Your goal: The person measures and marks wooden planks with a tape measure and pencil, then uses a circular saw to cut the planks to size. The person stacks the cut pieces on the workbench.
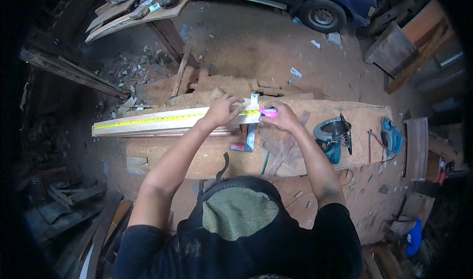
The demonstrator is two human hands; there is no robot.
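Note:
A long pale wooden plank [148, 126] lies across the sawdust-covered workbench [354, 111]. A yellow tape measure blade [152, 120] runs along its top from the left end to the right. My left hand [222, 110] presses down on the tape and plank near the plank's right end. My right hand [282, 117] holds the pink tape measure case [269, 112] just past that end. A metal try square [251, 128] with a red handle lies under the plank's right end, between my hands.
A blue circular saw [334, 136] and a blue power planer [391, 137] sit on the bench to the right. Scrap boards lie at the left and lower left. A dark car [315, 3] stands at the top, wooden furniture pieces at the right.

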